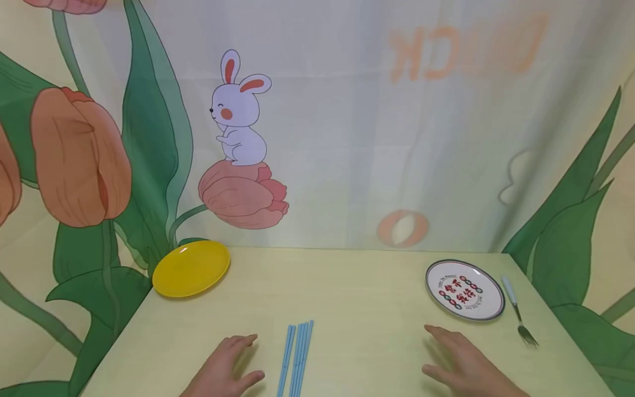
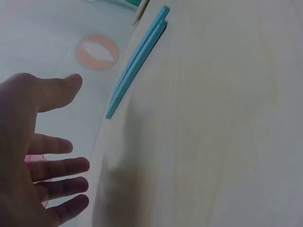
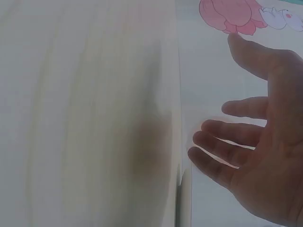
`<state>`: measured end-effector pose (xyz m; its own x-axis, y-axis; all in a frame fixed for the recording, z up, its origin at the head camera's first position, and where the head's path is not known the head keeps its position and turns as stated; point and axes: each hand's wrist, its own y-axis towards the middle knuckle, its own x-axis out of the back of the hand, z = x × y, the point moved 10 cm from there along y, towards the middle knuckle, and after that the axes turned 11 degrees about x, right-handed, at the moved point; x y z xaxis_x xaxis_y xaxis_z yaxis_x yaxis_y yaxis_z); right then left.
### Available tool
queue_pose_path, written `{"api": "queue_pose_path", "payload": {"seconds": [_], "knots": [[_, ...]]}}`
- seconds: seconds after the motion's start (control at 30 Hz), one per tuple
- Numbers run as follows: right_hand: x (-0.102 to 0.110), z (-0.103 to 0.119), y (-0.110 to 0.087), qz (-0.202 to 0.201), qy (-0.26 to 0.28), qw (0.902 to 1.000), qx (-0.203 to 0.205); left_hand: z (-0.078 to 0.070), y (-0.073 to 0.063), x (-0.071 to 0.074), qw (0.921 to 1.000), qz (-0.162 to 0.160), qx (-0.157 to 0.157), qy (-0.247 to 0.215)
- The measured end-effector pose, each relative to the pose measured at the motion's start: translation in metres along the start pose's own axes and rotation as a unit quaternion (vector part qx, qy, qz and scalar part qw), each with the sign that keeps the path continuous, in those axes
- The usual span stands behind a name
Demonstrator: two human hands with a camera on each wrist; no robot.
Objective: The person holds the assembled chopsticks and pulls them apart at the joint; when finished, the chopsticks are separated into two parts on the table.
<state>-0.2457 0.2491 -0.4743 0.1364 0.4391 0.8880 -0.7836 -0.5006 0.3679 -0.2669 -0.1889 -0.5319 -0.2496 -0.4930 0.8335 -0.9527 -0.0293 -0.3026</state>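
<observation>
Blue sticks (image 1: 300,358) lie on the pale worktop (image 1: 367,309), tulip-print cloth (image 1: 327,138) behind; rightward, a plate (image 1: 481,286) bears red characters (image 1: 462,300). Left hand (image 1: 226,365) left of the sticks, right hand (image 1: 461,358) right: each grip spread, empty.

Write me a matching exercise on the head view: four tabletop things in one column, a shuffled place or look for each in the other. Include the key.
1. Yellow plate
2. White plate
3. Fork
4. Blue sticks

A. farthest right of the four
B. nearest the left hand
C. dark-rimmed, red-printed
D. by the table's far left corner

Pairs: 1-D, 2-C, 3-A, 4-B
</observation>
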Motion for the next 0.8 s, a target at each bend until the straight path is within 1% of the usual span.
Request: {"api": "queue_pose_path", "payload": {"seconds": [0.1,0.2,0.27,0.4,0.47,0.57,0.63,0.73,0.8], "knots": [[-0.004,-0.002,0.000,0.019,0.026,0.9994,-0.015,-0.003,0.001,-0.007,0.9997,0.019,0.011,-0.013],[-0.010,-0.003,0.000,0.048,0.067,0.9963,-0.026,-0.007,0.002,-0.012,0.9986,0.038,0.014,-0.034],[-0.013,-0.004,0.001,0.065,0.096,0.9928,-0.031,-0.011,0.001,-0.015,0.9977,0.050,0.002,-0.045],[-0.019,-0.005,0.002,0.095,0.136,0.9851,-0.044,-0.022,-0.002,-0.020,0.9958,0.065,-0.034,-0.054],[-0.022,-0.005,0.003,0.105,0.149,0.9821,-0.049,-0.025,-0.004,-0.022,0.9952,0.067,-0.046,-0.055],[-0.023,-0.004,0.004,0.111,0.163,0.9790,-0.051,-0.029,-0.004,-0.025,0.9951,0.063,-0.050,-0.057],[-0.023,-0.002,0.006,0.107,0.163,0.9799,-0.042,-0.030,-0.004,-0.025,0.9954,0.058,-0.053,-0.054],[-0.024,-0.002,0.006,0.106,0.169,0.9790,-0.041,-0.032,-0.004,-0.027,0.9959,0.053,-0.053,-0.051],[-0.027,-0.002,0.005,0.110,0.173,0.9777,-0.044,-0.033,-0.003,-0.029,0.9959,0.055,-0.047,-0.054]]}}
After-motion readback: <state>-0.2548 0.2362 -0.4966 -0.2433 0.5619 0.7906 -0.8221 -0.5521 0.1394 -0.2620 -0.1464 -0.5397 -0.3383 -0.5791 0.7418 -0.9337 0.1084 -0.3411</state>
